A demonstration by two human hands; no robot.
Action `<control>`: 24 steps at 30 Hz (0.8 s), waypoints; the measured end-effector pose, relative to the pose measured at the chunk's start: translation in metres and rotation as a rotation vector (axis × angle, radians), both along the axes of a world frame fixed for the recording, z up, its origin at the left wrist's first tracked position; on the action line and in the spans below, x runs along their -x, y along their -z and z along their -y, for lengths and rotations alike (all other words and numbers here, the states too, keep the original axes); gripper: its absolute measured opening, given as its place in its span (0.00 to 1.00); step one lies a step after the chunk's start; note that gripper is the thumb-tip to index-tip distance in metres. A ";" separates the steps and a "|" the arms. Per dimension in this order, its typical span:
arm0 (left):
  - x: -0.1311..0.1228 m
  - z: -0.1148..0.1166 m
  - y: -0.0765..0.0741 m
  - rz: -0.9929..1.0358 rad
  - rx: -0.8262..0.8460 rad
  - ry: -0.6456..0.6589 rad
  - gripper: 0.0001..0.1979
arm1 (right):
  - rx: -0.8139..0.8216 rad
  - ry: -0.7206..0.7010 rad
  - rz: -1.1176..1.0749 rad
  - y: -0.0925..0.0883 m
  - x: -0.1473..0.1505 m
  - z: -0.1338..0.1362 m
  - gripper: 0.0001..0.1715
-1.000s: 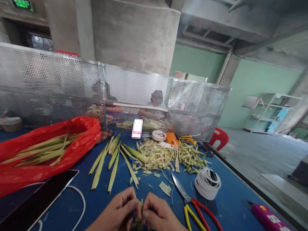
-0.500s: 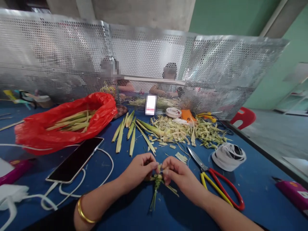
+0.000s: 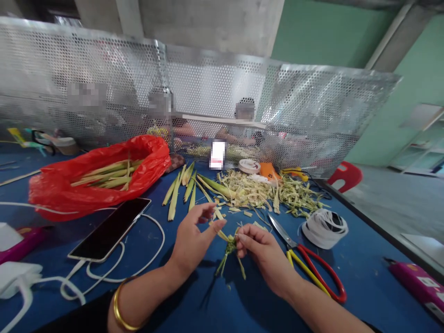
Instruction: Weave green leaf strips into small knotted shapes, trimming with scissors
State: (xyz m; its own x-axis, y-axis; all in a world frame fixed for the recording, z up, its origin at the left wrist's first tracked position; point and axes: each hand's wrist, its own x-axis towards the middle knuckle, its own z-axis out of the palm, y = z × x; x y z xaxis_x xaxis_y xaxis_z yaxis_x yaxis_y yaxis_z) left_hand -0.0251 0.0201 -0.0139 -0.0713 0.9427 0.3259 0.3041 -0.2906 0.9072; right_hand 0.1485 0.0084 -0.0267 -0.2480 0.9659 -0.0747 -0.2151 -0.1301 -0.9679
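In front of me is a small woven green leaf piece (image 3: 230, 244) with loose strands hanging down. My right hand (image 3: 258, 245) pinches its right side between thumb and fingers, holding it just above the table. On the other side, my left hand (image 3: 196, 233) is open, thumb and fingers apart. A pale strip (image 3: 219, 230) slants up from the woven piece towards the left thumb; whether it touches the thumb I cannot tell. Scissors (image 3: 301, 254) with one red and one yellow handle lie right of my right hand, blades pointing away.
Behind the hands lie several long leaves (image 3: 173, 203) and a heap of leaf shreds (image 3: 249, 189). A red plastic bag (image 3: 97, 199) of leaves and a phone (image 3: 109, 229) with white cables are left. A white ribbon roll (image 3: 324, 229) stands right. People sit behind the perforated sheet (image 3: 215, 78).
My left hand has let go of the woven piece, opened, and moved up and left. The piece has turned in my right hand. The view has shifted slightly.
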 end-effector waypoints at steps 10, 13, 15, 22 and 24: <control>-0.009 0.010 0.000 0.412 0.471 0.443 0.12 | -0.054 0.062 -0.082 -0.013 0.014 0.003 0.14; -0.005 0.010 -0.004 0.459 0.539 0.393 0.14 | -0.037 0.052 -0.076 -0.016 0.012 -0.001 0.14; -0.003 0.010 -0.005 0.514 0.604 0.405 0.14 | -0.039 0.072 -0.080 -0.017 0.010 -0.004 0.13; -0.006 0.014 0.000 0.553 0.717 0.496 0.12 | -0.006 0.006 -0.086 -0.011 0.012 0.000 0.12; -0.007 0.014 0.001 0.488 0.691 0.413 0.12 | 0.000 0.014 -0.073 -0.011 0.011 0.002 0.13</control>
